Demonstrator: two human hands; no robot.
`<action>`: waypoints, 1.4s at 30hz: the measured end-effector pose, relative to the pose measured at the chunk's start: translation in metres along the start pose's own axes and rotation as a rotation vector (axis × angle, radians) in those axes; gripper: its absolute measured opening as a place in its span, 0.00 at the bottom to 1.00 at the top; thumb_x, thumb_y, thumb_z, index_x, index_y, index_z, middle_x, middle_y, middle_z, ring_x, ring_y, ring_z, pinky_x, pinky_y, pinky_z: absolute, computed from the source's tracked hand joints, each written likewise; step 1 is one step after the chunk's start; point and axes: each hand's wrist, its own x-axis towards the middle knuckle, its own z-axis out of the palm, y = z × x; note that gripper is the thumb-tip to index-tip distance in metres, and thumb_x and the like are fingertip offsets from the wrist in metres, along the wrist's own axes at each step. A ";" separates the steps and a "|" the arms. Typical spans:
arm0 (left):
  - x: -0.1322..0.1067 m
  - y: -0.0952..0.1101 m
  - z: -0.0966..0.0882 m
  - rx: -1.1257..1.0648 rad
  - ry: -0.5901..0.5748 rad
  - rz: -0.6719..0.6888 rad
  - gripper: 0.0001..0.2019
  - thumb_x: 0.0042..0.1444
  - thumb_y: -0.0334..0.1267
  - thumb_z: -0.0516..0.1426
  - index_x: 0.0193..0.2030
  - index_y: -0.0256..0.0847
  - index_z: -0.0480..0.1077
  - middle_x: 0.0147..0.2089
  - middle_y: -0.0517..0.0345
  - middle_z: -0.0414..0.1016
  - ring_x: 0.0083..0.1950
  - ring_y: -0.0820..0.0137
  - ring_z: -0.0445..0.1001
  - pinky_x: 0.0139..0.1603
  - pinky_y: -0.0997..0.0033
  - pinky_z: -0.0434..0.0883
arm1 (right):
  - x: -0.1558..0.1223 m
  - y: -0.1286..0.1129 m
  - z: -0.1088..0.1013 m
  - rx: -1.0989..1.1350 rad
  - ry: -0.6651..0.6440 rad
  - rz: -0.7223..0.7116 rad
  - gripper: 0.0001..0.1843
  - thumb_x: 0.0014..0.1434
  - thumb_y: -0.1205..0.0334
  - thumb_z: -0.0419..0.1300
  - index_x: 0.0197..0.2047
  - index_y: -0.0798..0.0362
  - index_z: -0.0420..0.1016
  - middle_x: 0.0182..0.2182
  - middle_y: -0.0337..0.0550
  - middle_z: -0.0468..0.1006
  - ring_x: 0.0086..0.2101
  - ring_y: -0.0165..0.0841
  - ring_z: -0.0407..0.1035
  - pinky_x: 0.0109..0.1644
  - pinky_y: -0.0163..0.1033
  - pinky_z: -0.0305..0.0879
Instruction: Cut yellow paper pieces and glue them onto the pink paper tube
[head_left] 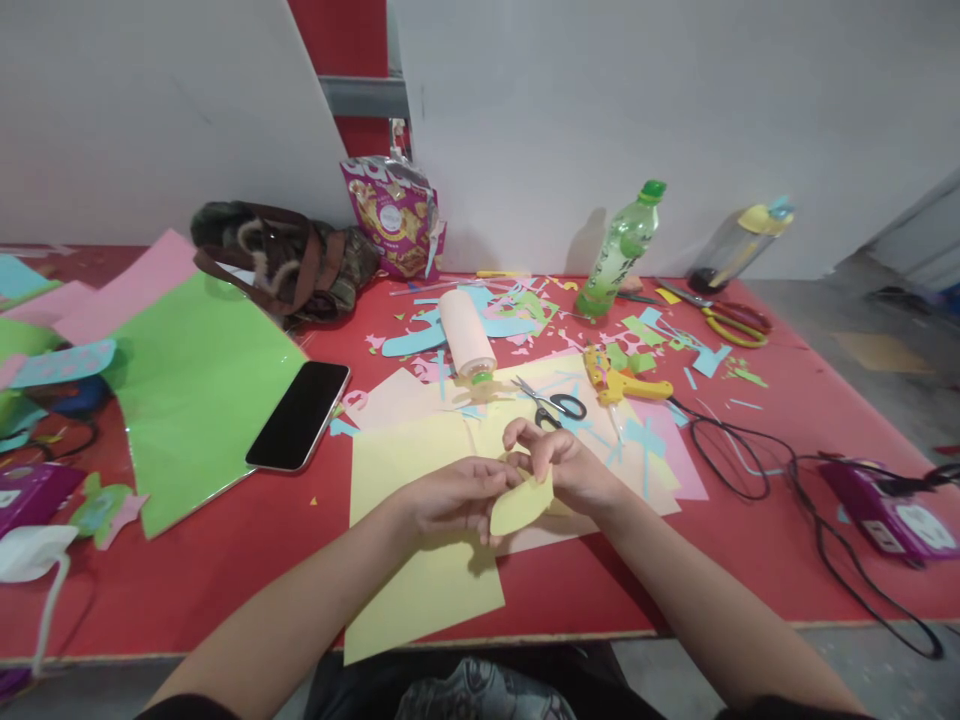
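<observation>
Patterned cloth [480, 692] on the lap sits nearest, with both bare forearms [322, 590] angling in over the red table [585, 595]. Yellow paper piece [519, 510] is up between the hands, above the overlapping sheets and near the table's front edge. Right hand [570, 468] is the nearer one: thumb and fingers nearly closed, pinching the piece's upper right end. Long axis slants from that grip down toward the left hand [461, 500], lower tip close to its fingers. Left fingers half curled, thumb near the piece's edge; some fingertips hidden, so can't tell if they grip or just support. Piece looks small, thin, plain pale yellow, leaf-like with curved edges. Larger yellow sheet [409, 595] under left wrist. Black-handled scissors [551, 402] lie just beyond the right hand, glue gun [630, 387] off to its right.
</observation>
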 end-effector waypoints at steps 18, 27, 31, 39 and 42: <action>0.012 0.003 0.008 0.300 0.776 0.360 0.12 0.48 0.42 0.59 0.28 0.33 0.66 0.23 0.60 0.70 0.21 0.74 0.73 0.22 0.79 0.70 | 0.008 0.004 0.003 -0.619 0.659 0.008 0.14 0.47 0.51 0.57 0.26 0.54 0.68 0.19 0.36 0.68 0.22 0.27 0.63 0.26 0.32 0.61; 0.011 0.003 0.013 0.406 0.701 0.338 0.20 0.43 0.51 0.59 0.32 0.33 0.67 0.29 0.52 0.74 0.28 0.65 0.76 0.25 0.73 0.71 | 0.006 0.003 0.002 -0.845 0.680 0.011 0.12 0.51 0.55 0.53 0.21 0.54 0.66 0.18 0.36 0.69 0.21 0.27 0.63 0.26 0.33 0.59; 0.011 0.003 0.011 0.398 0.661 0.342 0.18 0.43 0.48 0.61 0.32 0.32 0.69 0.33 0.49 0.76 0.31 0.66 0.76 0.30 0.72 0.72 | 0.006 0.004 0.000 -0.855 0.680 -0.003 0.12 0.52 0.56 0.52 0.22 0.53 0.65 0.18 0.36 0.68 0.21 0.27 0.63 0.27 0.33 0.60; 0.011 0.001 0.008 0.456 0.659 0.349 0.13 0.46 0.41 0.59 0.34 0.32 0.71 0.34 0.50 0.76 0.30 0.69 0.75 0.34 0.71 0.72 | 0.006 0.003 0.000 -0.878 0.665 -0.009 0.11 0.52 0.57 0.52 0.23 0.53 0.65 0.18 0.36 0.68 0.22 0.28 0.64 0.27 0.33 0.61; 0.011 0.001 0.005 0.503 0.694 0.396 0.12 0.47 0.40 0.58 0.35 0.32 0.70 0.33 0.50 0.76 0.31 0.70 0.74 0.32 0.73 0.70 | 0.006 0.005 0.001 -0.898 0.627 -0.017 0.10 0.52 0.59 0.52 0.23 0.53 0.65 0.18 0.37 0.69 0.22 0.28 0.65 0.27 0.33 0.63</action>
